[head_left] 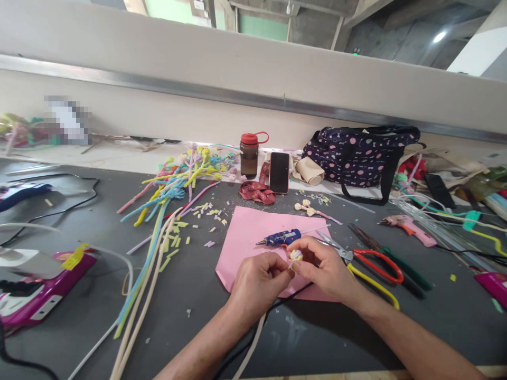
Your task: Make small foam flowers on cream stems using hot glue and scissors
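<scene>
My left hand (259, 279) and my right hand (322, 266) meet over the near edge of a pink paper sheet (253, 232) on the dark table. Both are closed in a pinch on a small pale pipe-cleaner flower (296, 256), which my right fingertips hold upright. A cream pipe cleaner (253, 338) trails down from my left hand toward me. A blue glue gun (279, 238) lies on the pink sheet just beyond my fingers. Red and yellow-handled scissors (376, 266) lie right of my right hand.
Long coloured pipe cleaners (158, 221) and cut bits spread to the left. At the back stand a brown bottle (249, 154), a phone (279, 172) and a dotted bag (358, 155). A pink glue gun (410, 228) lies right, a magenta tool (39, 290) far left.
</scene>
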Demonstrator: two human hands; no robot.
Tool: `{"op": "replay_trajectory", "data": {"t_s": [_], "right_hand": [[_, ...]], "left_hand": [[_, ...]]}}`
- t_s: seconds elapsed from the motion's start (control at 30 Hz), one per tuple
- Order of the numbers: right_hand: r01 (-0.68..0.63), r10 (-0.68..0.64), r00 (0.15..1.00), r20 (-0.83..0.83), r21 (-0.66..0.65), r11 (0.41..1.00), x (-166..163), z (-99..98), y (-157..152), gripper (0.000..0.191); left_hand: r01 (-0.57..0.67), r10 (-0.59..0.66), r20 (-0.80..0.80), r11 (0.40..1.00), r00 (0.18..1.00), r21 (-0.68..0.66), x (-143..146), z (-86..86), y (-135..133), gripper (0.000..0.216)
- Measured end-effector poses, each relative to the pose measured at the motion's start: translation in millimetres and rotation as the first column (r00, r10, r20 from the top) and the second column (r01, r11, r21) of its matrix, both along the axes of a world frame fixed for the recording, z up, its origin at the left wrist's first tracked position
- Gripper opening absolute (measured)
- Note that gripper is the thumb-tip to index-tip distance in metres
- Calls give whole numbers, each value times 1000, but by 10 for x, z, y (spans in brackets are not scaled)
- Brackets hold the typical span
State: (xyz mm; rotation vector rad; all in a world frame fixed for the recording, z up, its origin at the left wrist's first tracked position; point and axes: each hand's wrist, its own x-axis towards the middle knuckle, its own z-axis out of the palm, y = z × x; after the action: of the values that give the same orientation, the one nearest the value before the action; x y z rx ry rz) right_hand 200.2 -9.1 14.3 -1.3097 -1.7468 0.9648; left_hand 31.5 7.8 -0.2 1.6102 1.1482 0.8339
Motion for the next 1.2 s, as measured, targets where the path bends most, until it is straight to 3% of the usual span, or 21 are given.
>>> {"op": "replay_trajectory", "data": {"t_s": [0.1,0.23,0.3,0.43,0.53,0.63,0.73,0.87,1.03,1.2], "right_hand": [[-13,13,1000,-12,2,1000,15,-12,-3,19],[-55,52,993,-111,-26,998,63,-43,-7,45],[-48,42,990,-137,-43,998,83,-50,-8,48],[-15,7,991,-132,-64,998,84,-57,-9,41],[-23,11,989,-148,-75,997,54,-75,-14,28],[-32,8,983,-185,-123,992,0,-102,-25,16],[-72,42,982,-186,-158,985,-94,-128,-36,12],[-147,94,957,-273,-183,972,-275,-137,-25,13],[-147,63,932,-357,-212,966,-396,-112,4,15],[-277,62,879,-473,-401,873,-329,-112,-2,14]], "left_hand": [[-4,4,-16,1000,1000,-3,-4,21,2,15],[-16,16,-48,1000,999,-7,-8,40,3,14],[-39,40,-30,999,999,5,-9,31,3,14],[-47,48,70,998,996,-29,-9,14,11,17],[-6,49,261,987,964,-163,-17,36,29,19],[64,132,468,923,874,-379,-43,74,55,25],[87,241,546,858,803,-506,-70,87,71,30],[114,254,599,854,759,-507,-76,44,67,30],[150,226,615,854,755,-498,-80,7,72,27],[175,195,612,854,766,-490,-110,47,90,23]]}}
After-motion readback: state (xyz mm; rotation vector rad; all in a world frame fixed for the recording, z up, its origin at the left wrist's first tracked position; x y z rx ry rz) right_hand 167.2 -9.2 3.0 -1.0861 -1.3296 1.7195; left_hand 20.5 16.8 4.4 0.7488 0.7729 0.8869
